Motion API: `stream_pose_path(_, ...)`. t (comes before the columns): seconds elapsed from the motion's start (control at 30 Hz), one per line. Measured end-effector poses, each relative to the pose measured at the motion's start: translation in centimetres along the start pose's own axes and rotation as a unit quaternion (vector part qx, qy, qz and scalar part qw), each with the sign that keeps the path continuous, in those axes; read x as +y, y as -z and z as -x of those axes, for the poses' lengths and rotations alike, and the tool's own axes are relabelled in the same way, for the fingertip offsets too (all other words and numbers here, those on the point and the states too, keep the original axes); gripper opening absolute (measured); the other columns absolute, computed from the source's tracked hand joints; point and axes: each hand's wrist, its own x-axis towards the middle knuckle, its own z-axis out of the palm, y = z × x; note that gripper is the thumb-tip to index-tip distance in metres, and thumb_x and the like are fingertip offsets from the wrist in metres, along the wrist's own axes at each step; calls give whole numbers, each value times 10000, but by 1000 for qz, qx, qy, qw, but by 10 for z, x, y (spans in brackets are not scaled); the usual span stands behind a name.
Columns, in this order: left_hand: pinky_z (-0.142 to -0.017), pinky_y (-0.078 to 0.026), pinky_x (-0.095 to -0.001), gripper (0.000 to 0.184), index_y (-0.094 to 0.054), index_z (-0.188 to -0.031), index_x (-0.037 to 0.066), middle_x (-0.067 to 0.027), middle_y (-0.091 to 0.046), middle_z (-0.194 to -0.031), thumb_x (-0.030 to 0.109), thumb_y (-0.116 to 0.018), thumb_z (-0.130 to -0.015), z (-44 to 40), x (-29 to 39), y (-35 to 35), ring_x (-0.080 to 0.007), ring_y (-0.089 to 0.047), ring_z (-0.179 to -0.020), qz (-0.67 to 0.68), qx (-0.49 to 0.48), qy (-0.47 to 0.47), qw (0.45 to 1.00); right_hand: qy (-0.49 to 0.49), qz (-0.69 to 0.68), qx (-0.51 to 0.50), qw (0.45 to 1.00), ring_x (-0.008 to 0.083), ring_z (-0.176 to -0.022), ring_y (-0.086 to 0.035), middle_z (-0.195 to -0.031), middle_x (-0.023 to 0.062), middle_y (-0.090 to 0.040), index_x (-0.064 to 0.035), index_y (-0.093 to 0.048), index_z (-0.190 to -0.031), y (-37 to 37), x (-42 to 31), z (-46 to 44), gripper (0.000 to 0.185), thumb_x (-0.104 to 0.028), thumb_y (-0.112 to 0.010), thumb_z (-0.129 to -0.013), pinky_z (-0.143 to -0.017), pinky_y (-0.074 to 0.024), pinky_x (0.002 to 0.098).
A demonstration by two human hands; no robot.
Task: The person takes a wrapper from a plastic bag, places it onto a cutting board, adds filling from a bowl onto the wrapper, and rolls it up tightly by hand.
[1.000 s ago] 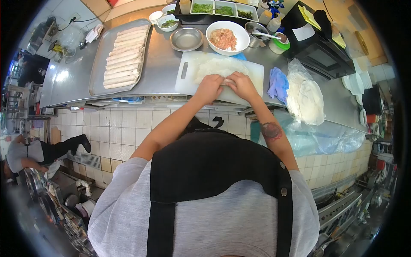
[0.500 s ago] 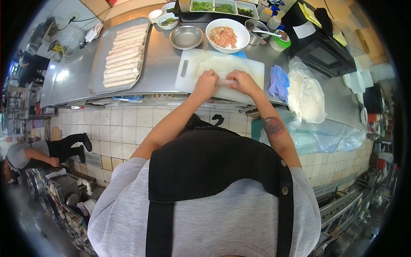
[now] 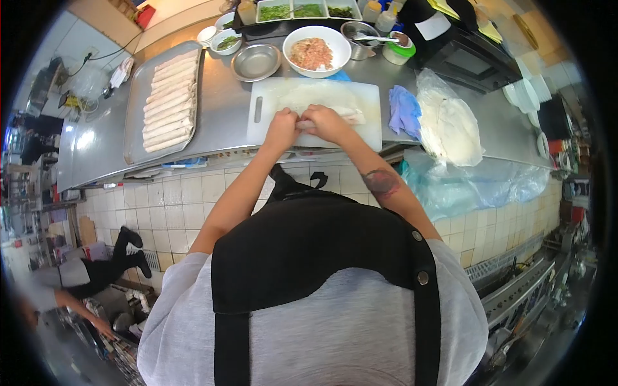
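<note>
My left hand (image 3: pixel 282 127) and my right hand (image 3: pixel 324 123) are close together over the near side of a white cutting board (image 3: pixel 270 96). Both have their fingers closed on the left part of a pale, thin-skinned roll (image 3: pixel 308 125). The roll's pale wrapper (image 3: pixel 351 116) shows beyond my right hand, lying on the board; the rest is hidden by the fingers. Behind the board, a white bowl (image 3: pixel 343 53) holds pinkish minced filling (image 3: pixel 311 54). Left of it is a round metal bowl (image 3: pixel 256 62).
A metal tray (image 3: pixel 137 122) with several pale rolls (image 3: pixel 170 103) lies at left. Right of the board are a blue cloth (image 3: pixel 404 110) and pale sheets in a plastic bag (image 3: pixel 449 122). Green-filled containers (image 3: pixel 306 9) stand behind. Another person (image 3: pixel 77 276) is at far left.
My hands have come closer together, toward the roll's left end, and its wrapper now shows right of my right hand. The view has shifted. The other person's arm now reaches downward.
</note>
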Motion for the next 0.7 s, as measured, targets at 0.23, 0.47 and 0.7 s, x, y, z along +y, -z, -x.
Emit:
stream_pose_path(0.23,-785,-489,-412,192,-653,-809,-4,-176,-592,-873,30,-695,-626,-3,2,4,-348,-581,-850,-15,-19,-6,1000,-30,22,10,999,298,-902,-589,-915,107,-607,-64,-643,-910,29,27,27,297,-129,-764,-646,-799,-476,382)
stream_pose_path(0.47,-784,-484,-404,227,-655,-830,12,-161,-572,-864,86,-730,-628,-34,49,-35,-340,-575,-856,11,-7,-132,991,-98,-54,-16,994,302,-856,-592,-913,113,-607,-50,-642,-923,56,47,56,309,-116,-766,-648,-756,-485,387)
stream_pose_path(0.7,-787,-488,-392,276,-666,-819,-1,-168,-600,-890,176,-755,-625,-52,50,-72,-324,-589,-863,-79,-84,-111,987,-83,-18,13,996,328,-790,-586,-845,132,-600,-44,-641,-866,54,41,61,241,-126,-758,-672,-722,-480,386)
